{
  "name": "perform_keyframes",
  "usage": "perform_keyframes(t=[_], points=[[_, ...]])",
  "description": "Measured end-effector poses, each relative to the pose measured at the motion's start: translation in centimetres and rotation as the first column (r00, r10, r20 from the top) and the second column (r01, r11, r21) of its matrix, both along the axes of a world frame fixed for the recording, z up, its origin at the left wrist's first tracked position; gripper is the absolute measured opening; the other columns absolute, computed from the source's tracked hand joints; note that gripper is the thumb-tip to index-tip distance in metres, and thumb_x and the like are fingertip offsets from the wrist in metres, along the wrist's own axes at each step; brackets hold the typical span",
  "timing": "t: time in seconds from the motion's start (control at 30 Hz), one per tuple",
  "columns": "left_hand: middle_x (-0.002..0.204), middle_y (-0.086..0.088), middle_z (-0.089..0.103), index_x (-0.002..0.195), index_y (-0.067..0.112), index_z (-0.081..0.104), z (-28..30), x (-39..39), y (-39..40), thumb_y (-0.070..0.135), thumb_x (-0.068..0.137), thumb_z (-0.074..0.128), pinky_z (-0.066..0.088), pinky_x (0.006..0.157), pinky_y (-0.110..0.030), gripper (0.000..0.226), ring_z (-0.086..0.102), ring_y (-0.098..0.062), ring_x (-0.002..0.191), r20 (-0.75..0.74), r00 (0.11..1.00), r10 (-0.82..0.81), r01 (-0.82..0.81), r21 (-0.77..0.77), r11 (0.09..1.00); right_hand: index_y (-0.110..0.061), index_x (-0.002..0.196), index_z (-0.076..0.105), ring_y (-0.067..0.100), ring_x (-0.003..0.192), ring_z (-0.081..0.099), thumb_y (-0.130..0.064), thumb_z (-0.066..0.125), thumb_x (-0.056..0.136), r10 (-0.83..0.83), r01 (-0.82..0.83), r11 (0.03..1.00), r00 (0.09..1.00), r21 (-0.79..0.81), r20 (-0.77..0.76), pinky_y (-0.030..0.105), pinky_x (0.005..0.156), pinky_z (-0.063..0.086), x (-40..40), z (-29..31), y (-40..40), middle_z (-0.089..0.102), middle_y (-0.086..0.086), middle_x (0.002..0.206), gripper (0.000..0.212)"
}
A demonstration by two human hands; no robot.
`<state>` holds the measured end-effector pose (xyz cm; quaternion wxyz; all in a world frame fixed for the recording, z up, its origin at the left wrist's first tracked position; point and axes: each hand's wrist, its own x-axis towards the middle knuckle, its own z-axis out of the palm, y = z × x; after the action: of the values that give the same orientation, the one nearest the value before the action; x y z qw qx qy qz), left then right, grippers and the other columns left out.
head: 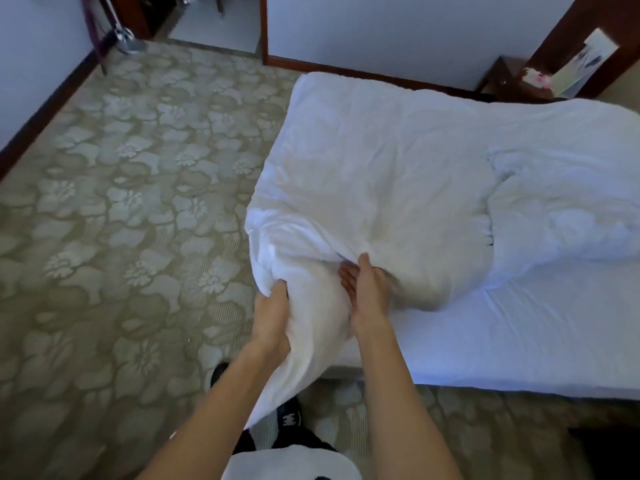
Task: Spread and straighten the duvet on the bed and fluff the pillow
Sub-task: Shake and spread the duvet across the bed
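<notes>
A white duvet [374, 161] lies bunched over the left end of the bed [512, 341], with one corner hanging off the near edge toward the floor. My left hand [272, 317] grips that hanging corner from the left. My right hand [365, 292] holds a fold of the duvet just to the right, thumb on top and fingers tucked under the fabric. A second crumpled white mass [561, 216], pillow or more bedding, I cannot tell which, lies on the bed's right half.
Patterned carpet [121, 202] covers the floor left of the bed. A dark wooden nightstand [512, 81] with small items stands beyond the bed's far side. A doorway [214, 22] opens at the back. My shoes [291, 415] are by the bed's near corner.
</notes>
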<state>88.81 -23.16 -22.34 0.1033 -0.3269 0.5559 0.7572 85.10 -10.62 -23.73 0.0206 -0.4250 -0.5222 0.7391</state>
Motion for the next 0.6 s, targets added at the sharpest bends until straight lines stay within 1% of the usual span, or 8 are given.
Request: perform_keyframes(t=[0.07, 0.13, 0.33, 0.4, 0.47, 0.5, 0.57, 0.6], points=[[0.081, -0.01, 0.071, 0.086, 0.012, 0.069, 0.6, 1.3, -0.3, 0.028, 0.094, 0.045, 0.051, 0.072, -0.037, 0.031, 0.065, -0.028, 0.081, 0.091, 0.996, 0.024, -0.048, 0.27, 0.962, -0.014, 0.099, 0.065, 0.022, 0.083, 0.062, -0.049, 0.055, 0.093, 0.099, -0.143, 0.954, 0.98, 0.263, 0.173, 0.031, 0.069, 0.052, 1.9, -2.6, 0.4, 0.067, 0.005, 0.096, 0.037], [0.094, -0.018, 0.072, 0.109, 0.007, 0.071, 0.8, 2.5, -1.0, 0.037, 0.091, 0.044, 0.051, 0.076, -0.04, 0.044, 0.067, -0.033, 0.086, 0.15, 0.988, 0.037, -0.097, 0.414, 0.905, -0.02, 0.125, 0.053, 0.027, 0.106, 0.057, -0.058, 0.059, 0.086, 0.192, -0.286, 0.894, 0.94, 0.344, 0.282, 0.039, 0.09, 0.05, 3.7, -4.6, -0.1, 0.057, 0.006, 0.12, 0.054], [0.107, -0.017, 0.072, 0.115, 0.012, 0.07, -0.1, 6.9, -1.5, 0.041, 0.089, 0.055, 0.052, 0.083, -0.044, 0.042, 0.069, -0.034, 0.093, 0.191, 0.982, 0.011, -0.101, 0.466, 0.879, -0.027, 0.14, 0.039, 0.026, 0.133, 0.041, -0.064, 0.054, 0.083, 0.128, -0.43, 0.634, 0.878, 0.643, 0.461, 0.053, 0.106, 0.032, 8.7, -8.0, 0.2, 0.038, 0.003, 0.149, 0.07], [0.108, -0.016, 0.073, 0.112, 0.011, 0.071, 0.2, 7.9, -1.3, 0.038, 0.09, 0.055, 0.052, 0.083, -0.046, 0.038, 0.072, -0.034, 0.088, 0.169, 0.986, -0.011, -0.073, 0.483, 0.872, -0.023, 0.145, 0.032, 0.029, 0.137, 0.036, -0.063, 0.06, 0.08, 0.014, -0.323, 0.716, 0.892, 0.619, 0.451, 0.055, 0.107, 0.031, 9.5, -8.6, 1.9, 0.031, 0.007, 0.152, 0.082], [0.104, -0.016, 0.074, 0.11, 0.01, 0.071, 0.6, 8.6, -1.1, 0.038, 0.089, 0.056, 0.053, 0.08, -0.046, 0.038, 0.073, -0.033, 0.083, 0.175, 0.984, -0.026, -0.064, 0.487, 0.871, -0.02, 0.153, 0.016, 0.037, 0.14, 0.029, -0.064, 0.068, 0.074, -0.088, -0.126, 0.922, 0.854, 0.367, 0.513, 0.055, 0.11, 0.031, 10.5, -8.3, 3.7, 0.021, 0.015, 0.156, 0.104], [0.101, -0.016, 0.074, 0.108, 0.009, 0.071, 0.9, 8.9, -1.2, 0.039, 0.089, 0.057, 0.053, 0.078, -0.046, 0.038, 0.073, -0.033, 0.08, 0.181, 0.983, -0.041, -0.052, 0.482, 0.875, -0.02, 0.155, 0.01, 0.04, 0.141, 0.027, -0.066, 0.07, 0.072, -0.076, 0.013, 0.993, 0.83, 0.116, 0.552, 0.055, 0.112, 0.03, 11.0, -7.7, 4.3, 0.019, 0.017, 0.157, 0.112], [0.097, -0.016, 0.075, 0.106, 0.009, 0.07, 1.5, 9.9, -1.3, 0.038, 0.088, 0.059, 0.054, 0.073, -0.045, 0.036, 0.074, -0.033, 0.076, 0.183, 0.981, -0.07, -0.024, 0.467, 0.884, -0.015, 0.154, 0.02, 0.041, 0.138, 0.034, -0.067, 0.07, 0.072, 0.032, 0.197, 0.855, 0.903, -0.479, 0.429, 0.057, 0.113, 0.028, 12.2, -6.2, 4.6, 0.03, 0.016, 0.155, 0.109], [0.097, -0.016, 0.075, 0.107, 0.009, 0.069, 1.5, 10.4, -1.5, 0.037, 0.088, 0.06, 0.055, 0.071, -0.044, 0.035, 0.074, -0.033, 0.077, 0.182, 0.98, -0.079, -0.015, 0.464, 0.886, -0.012, 0.15, 0.031, 0.04, 0.131, 0.042, -0.066, 0.067, 0.077, 0.048, 0.172, 0.765, 0.946, -0.62, 0.322, 0.055, 0.11, 0.033, 13.0, -5.8, 4.3, 0.04, 0.016, 0.15, 0.097]])
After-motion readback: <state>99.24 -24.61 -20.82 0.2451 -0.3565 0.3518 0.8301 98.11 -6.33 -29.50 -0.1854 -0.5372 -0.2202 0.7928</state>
